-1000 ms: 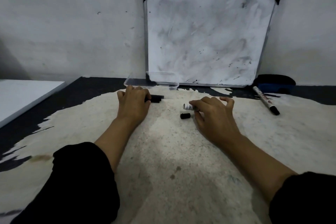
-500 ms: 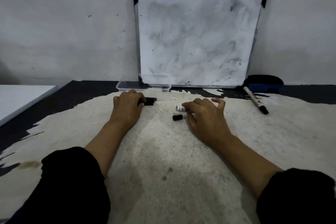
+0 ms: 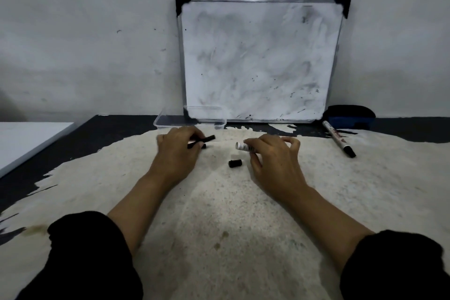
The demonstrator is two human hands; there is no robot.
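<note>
My left hand (image 3: pixel 176 153) pinches a thin black stick-like part (image 3: pixel 207 139) just above the worn table top; a second small black piece (image 3: pixel 203 145) lies right under its fingertips. My right hand (image 3: pixel 272 161) grips a white marker barrel (image 3: pixel 241 146), whose open end points left. A short black cap (image 3: pixel 235 163) lies on the table between the two hands, nearer my right thumb. Most of the barrel is hidden inside my fingers.
A smeared whiteboard (image 3: pixel 258 61) leans on the wall behind. A clear plastic box (image 3: pixel 170 122) stands in front of its left corner. A capped marker (image 3: pixel 339 138) and a blue-black eraser (image 3: pixel 349 115) lie at the right. A white panel (image 3: pixel 26 141) sits at the left.
My left hand has lifted and tilted the thin black part, so it now sticks out above the small black piece. My right hand keeps its hold on the barrel.
</note>
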